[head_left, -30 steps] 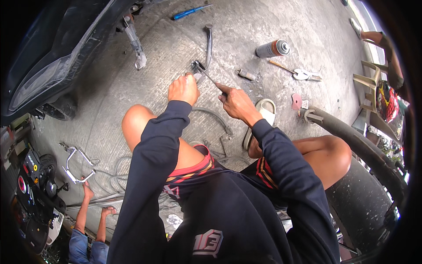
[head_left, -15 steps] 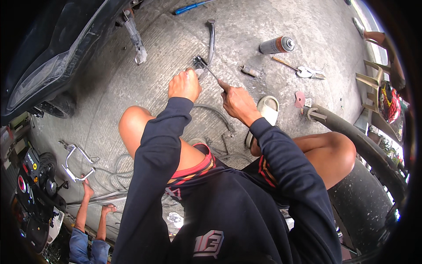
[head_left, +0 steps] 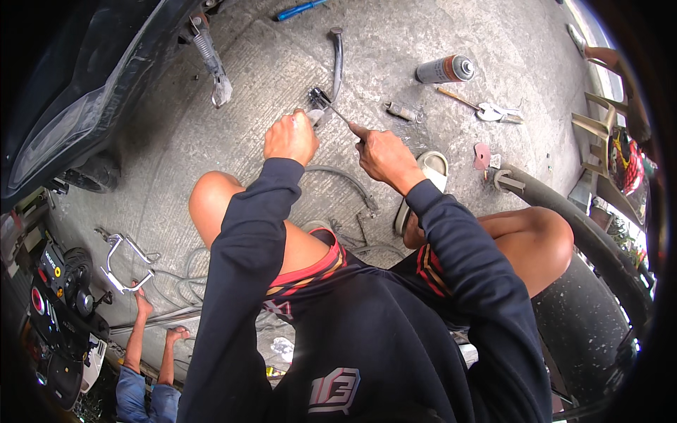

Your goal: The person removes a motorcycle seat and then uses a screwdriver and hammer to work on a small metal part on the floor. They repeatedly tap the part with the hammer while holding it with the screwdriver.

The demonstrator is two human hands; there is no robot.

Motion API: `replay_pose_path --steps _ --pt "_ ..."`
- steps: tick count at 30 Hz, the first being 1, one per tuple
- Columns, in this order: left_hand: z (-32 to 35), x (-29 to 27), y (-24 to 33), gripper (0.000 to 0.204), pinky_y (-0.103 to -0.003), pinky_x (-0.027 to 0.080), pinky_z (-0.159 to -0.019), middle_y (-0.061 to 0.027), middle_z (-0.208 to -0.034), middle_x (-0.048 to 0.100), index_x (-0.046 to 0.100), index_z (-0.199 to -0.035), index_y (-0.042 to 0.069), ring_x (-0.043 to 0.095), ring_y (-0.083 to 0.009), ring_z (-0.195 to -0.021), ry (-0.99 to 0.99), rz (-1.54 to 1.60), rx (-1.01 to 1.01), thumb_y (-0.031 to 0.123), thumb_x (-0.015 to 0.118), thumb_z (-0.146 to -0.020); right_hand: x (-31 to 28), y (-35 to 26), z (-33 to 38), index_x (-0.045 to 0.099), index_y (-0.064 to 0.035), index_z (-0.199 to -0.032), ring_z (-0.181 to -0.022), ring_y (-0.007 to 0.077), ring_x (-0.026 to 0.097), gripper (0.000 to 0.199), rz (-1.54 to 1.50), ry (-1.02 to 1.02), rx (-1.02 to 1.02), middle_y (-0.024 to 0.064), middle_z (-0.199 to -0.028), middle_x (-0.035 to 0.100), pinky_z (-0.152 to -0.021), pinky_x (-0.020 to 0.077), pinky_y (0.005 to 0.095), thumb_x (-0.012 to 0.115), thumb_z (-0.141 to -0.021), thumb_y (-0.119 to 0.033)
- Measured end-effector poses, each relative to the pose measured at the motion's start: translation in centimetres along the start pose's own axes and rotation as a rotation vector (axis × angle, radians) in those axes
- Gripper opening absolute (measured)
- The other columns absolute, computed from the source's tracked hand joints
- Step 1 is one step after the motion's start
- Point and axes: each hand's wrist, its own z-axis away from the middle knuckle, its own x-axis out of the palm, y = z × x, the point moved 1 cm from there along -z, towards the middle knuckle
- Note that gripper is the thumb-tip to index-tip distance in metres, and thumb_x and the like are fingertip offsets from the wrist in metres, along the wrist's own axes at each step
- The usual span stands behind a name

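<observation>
Over the last second the hands have drawn slightly farther apart, still close to the small dark metal part between and just beyond them. The left hand is curled tightly around a pale grey piece, its end showing beside that part; how the two join is unclear. The right hand grips a thin dark metal rod that slants up to the part. Just beyond lies a curved grey metal bar; farther right on the rough grey concrete floor lies a grey-and-orange spray can.
</observation>
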Motion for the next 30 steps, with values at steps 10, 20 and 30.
replay_pose_path --steps 10,20,30 --pt "-0.7 -0.5 -1.1 0.028 -0.055 0.056 -0.084 -0.0313 -0.091 0.071 0.069 -0.101 -0.002 0.071 -0.0484 -0.089 -0.094 0.027 -0.041 0.015 0.066 -0.080 -0.8 -0.6 -1.6 0.057 -0.0035 -0.143 -0.088 0.0497 0.067 0.049 -0.112 -0.087 -0.005 0.0337 -0.087 0.066 -0.079 0.0513 0.0559 0.058 -0.095 -0.014" --pt "-1.3 -0.2 -2.2 0.034 -0.055 0.057 -0.082 -0.0308 -0.092 0.072 0.068 -0.108 -0.001 0.071 -0.0483 -0.088 -0.141 0.026 -0.067 0.020 0.071 -0.081 -0.1 -2.2 -3.0 0.054 -0.0088 -0.149 -0.072 0.0330 0.068 0.049 -0.519 -0.147 0.326 0.0215 -0.072 0.065 -0.063 0.0530 0.0457 0.058 -0.101 -0.017" --pt "-0.6 -1.1 -2.1 0.032 -0.053 0.057 -0.086 -0.0296 -0.097 0.072 0.070 -0.104 0.001 0.071 -0.0468 -0.092 -0.043 -0.006 -0.104 0.019 0.069 -0.078 -3.6 -1.3 -0.8 0.051 -0.0145 -0.152 -0.055 0.0213 0.056 0.049 -1.025 -0.335 0.495 0.0083 -0.077 0.058 -0.048 0.0448 0.0354 0.058 -0.104 -0.024"
